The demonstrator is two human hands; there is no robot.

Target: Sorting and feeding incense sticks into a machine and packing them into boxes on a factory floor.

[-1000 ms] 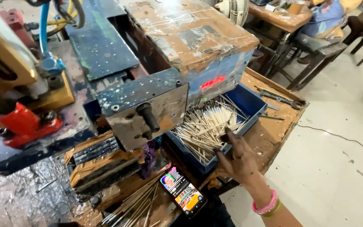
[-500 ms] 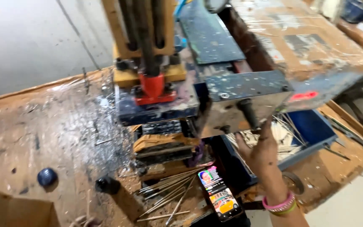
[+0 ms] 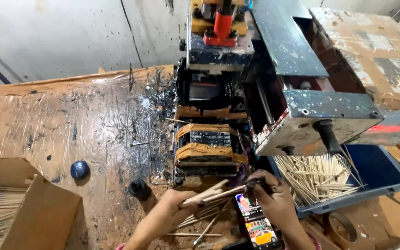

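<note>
- I see the bundle of thin pale wooden sticks [image 3: 211, 193] held low in the frame, just in front of the ink-stained printing fixture [image 3: 207, 148], lying nearly level between both hands.
- My left hand [image 3: 174, 208] is closed around the near end of the bundle, fingers wrapped over it.
- My right hand [image 3: 274, 196] pinches the far tips of the same sticks between ink-blackened fingertips [image 3: 255, 184].
- More loose sticks [image 3: 204, 217] lie under the hands on the bench.
- The bench [image 3: 70, 120] is brown board covered with crinkled clear plastic film, spattered dark near the fixture; behind it stands a pale grey wall [image 3: 61, 32].
- A smartphone with a lit colour screen [image 3: 255, 222] lies directly beneath the right hand.
- To the right, a blue plastic tray [image 3: 376, 171] holds a heap of the same pale sticks.
- Above the tray the paint-flecked metal press housing [image 3: 320, 115] overhangs, with a black handle [image 3: 327, 136] pointing down.
- On the left: an open cardboard box of sticks [image 3: 24, 208], a dark blue round cap [image 3: 79, 170], and a black round knob [image 3: 139, 188].
</note>
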